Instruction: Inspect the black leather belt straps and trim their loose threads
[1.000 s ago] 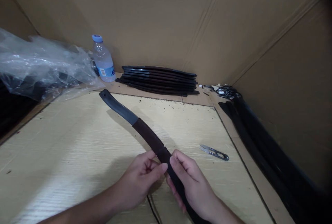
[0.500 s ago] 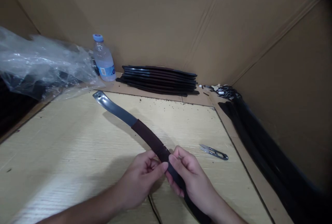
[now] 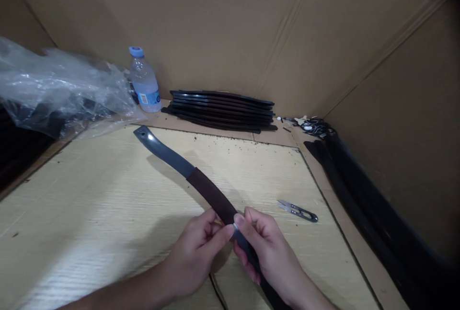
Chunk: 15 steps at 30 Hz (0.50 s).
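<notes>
A long curved metal strip (image 3: pixel 163 149) lies slanted over the pale wooden tabletop (image 3: pixel 89 214). Its far end is bare grey metal with a hole. A dark brown sleeve (image 3: pixel 212 195) covers its middle part. My left hand (image 3: pixel 196 252) pinches the strip at the sleeve's near end, thumb and fingers closed. My right hand (image 3: pixel 268 252) is wrapped round the strip just below that spot. The near end of the strip runs under my right wrist and out of view.
Small thread snips (image 3: pixel 298 211) lie to the right of my hands. A stack of dark curved strips (image 3: pixel 223 109) sits by the cardboard back wall, next to a water bottle (image 3: pixel 144 82). Crumpled clear plastic (image 3: pixel 61 89) lies at left. More black strips (image 3: pixel 373 214) run along the right side.
The strip's far end swung slightly left and back, and it turned a little about its length. The brown sleeve sits a bit farther up, with bare metal showing between my thumbs.
</notes>
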Tool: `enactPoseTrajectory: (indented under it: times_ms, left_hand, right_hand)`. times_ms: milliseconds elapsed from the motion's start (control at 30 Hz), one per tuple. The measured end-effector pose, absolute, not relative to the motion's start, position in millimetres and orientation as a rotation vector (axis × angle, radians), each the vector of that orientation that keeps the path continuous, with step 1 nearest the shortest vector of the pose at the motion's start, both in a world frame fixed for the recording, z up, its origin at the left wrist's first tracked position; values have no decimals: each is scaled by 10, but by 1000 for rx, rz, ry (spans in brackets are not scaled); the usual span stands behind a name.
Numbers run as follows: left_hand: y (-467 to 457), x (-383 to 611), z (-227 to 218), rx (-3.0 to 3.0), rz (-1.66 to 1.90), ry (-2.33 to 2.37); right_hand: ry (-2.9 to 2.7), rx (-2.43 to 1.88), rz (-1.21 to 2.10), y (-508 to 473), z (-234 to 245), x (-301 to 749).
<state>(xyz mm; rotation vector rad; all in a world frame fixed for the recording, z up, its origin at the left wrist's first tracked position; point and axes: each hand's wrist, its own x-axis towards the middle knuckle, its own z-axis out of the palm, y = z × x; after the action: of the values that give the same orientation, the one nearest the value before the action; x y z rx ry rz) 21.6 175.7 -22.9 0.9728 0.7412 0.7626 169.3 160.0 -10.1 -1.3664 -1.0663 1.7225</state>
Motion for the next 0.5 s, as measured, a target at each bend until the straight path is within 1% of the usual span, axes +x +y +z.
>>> enactPoseTrajectory:
  times_ms: [300,500]
  left_hand:
    - [1723,242,-227,917,802,673]
    - [1797,185,-247,925,821,829]
  right_hand:
    - [-1035,-1348,1732,1584,-116,1677]
    - [-964,-1206,1699,1615,-116,1673]
